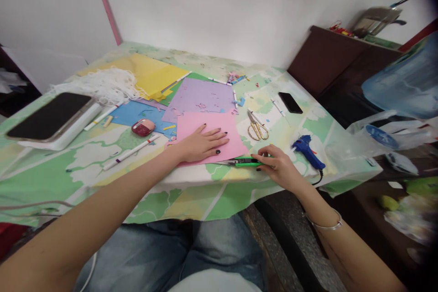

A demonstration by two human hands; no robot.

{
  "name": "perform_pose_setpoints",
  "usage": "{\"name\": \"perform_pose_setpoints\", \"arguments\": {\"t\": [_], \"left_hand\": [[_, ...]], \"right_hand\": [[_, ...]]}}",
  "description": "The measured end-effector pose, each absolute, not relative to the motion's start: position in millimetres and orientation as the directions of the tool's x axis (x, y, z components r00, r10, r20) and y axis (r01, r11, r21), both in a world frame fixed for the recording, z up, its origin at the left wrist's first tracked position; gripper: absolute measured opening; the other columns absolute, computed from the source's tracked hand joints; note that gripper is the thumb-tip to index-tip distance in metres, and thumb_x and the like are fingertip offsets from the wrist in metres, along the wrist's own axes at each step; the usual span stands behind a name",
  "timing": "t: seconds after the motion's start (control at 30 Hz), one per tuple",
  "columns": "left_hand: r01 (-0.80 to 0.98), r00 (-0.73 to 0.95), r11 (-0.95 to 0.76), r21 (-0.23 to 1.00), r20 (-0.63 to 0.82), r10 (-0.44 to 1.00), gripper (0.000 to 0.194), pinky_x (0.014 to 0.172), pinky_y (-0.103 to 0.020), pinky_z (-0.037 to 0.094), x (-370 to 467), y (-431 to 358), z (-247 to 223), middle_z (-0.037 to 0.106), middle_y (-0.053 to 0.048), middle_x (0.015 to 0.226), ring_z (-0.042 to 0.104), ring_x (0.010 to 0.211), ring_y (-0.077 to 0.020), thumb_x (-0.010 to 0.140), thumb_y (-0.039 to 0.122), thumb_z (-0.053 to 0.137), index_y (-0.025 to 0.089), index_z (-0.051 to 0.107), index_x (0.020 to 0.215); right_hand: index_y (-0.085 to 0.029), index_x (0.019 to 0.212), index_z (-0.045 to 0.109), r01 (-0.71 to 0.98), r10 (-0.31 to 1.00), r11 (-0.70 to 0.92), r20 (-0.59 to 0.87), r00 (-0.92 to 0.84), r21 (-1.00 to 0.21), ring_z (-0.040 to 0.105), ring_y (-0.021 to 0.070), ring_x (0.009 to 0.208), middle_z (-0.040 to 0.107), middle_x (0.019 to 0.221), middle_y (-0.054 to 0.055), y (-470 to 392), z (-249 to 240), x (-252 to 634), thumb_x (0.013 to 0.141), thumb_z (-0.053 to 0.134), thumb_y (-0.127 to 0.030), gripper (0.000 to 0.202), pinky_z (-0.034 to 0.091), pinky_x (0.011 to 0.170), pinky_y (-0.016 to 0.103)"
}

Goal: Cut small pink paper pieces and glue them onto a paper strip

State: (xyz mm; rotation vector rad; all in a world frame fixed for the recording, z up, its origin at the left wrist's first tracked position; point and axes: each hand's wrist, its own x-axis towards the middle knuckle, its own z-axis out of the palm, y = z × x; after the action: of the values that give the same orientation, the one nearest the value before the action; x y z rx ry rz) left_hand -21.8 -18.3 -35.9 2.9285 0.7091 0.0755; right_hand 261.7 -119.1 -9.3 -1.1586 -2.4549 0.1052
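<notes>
My left hand point(203, 143) lies flat on a pink sheet point(191, 123), fingers spread. At the table's front edge, my right hand point(273, 164) has its fingers closed on the end of a green and black utility knife point(244, 161). The knife lies along the sheet's lower right edge, its blade pointing left. Beyond the pink sheet is a purple sheet point(205, 93) with small scraps on it. Gold-handled scissors point(257, 128) rest to the right of the pink sheet, and a blue glue gun point(309, 151) is just beyond my right hand.
A phone point(49, 116) on a white box, white string point(109, 84), yellow sheets point(137, 70) and a red case point(143, 127) occupy the left side. Several markers point(132, 152) are scattered about. Another phone point(290, 102) lies at the right; a cord trails from the glue gun over the edge.
</notes>
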Motion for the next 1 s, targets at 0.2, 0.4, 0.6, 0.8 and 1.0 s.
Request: {"name": "perform_pose_setpoints", "arguments": {"t": [0.2,0.4,0.6,0.8,1.0], "left_hand": [[0.450,0.888,-0.884,0.128,0.039,0.457,0.052,0.109,-0.047,-0.002,-22.2,-18.0,-37.0,0.017,0.001,0.152,0.013,0.140,-0.0208,0.095,0.045,0.018,0.033,0.012,0.144],[0.456,0.886,-0.880,0.134,0.026,0.463,0.052,0.109,-0.047,-0.002,-21.7,-18.7,-35.7,0.016,0.001,0.152,0.013,0.140,-0.0202,0.094,0.045,0.018,0.033,0.013,0.144],[0.456,0.885,-0.878,0.144,0.033,0.465,0.052,0.109,-0.047,-0.001,-21.7,-19.0,-36.3,0.017,0.000,0.152,0.013,0.140,-0.0206,0.094,0.046,0.017,0.032,0.014,0.144],[0.457,0.885,-0.880,0.132,0.032,0.464,0.052,0.109,-0.047,-0.002,-22.2,-19.4,-36.3,0.017,0.000,0.152,0.013,0.140,-0.0202,0.094,0.046,0.018,0.031,0.014,0.145],[0.451,0.887,-0.880,0.149,0.036,0.461,0.053,0.109,-0.047,-0.004,-21.9,-18.9,-37.4,0.017,0.000,0.152,0.012,0.140,-0.0197,0.094,0.045,0.019,0.031,0.014,0.144]], "right_hand": [[-0.023,0.113,0.063,0.726,0.752,0.648,0.347,-0.561,-0.230,0.051,0.0216,0.079,0.060,0.091,0.011,-121.8,-11.9,259.2,0.085,0.052,-0.017,0.031,0.044,0.068,0.038],[-0.025,0.115,0.061,0.751,0.768,0.626,0.338,-0.545,-0.211,0.053,0.0222,0.082,0.059,0.092,0.010,-129.2,-15.4,257.2,0.084,0.053,-0.017,0.033,0.045,0.069,0.039],[-0.025,0.115,0.060,0.751,0.775,0.618,0.339,-0.533,-0.231,0.052,0.0220,0.082,0.059,0.094,0.010,-134.3,-18.9,257.7,0.085,0.053,-0.018,0.032,0.045,0.069,0.039],[-0.022,0.112,0.062,0.760,0.778,0.614,0.327,-0.536,-0.215,0.051,0.0218,0.082,0.059,0.093,0.010,-132.5,-19.4,246.4,0.085,0.053,-0.017,0.029,0.042,0.069,0.038],[-0.024,0.110,0.062,0.781,0.786,0.598,0.324,-0.527,-0.180,0.052,0.0224,0.086,0.059,0.097,0.009,-134.1,-20.4,251.3,0.084,0.053,-0.014,0.029,0.037,0.070,0.038]]}}
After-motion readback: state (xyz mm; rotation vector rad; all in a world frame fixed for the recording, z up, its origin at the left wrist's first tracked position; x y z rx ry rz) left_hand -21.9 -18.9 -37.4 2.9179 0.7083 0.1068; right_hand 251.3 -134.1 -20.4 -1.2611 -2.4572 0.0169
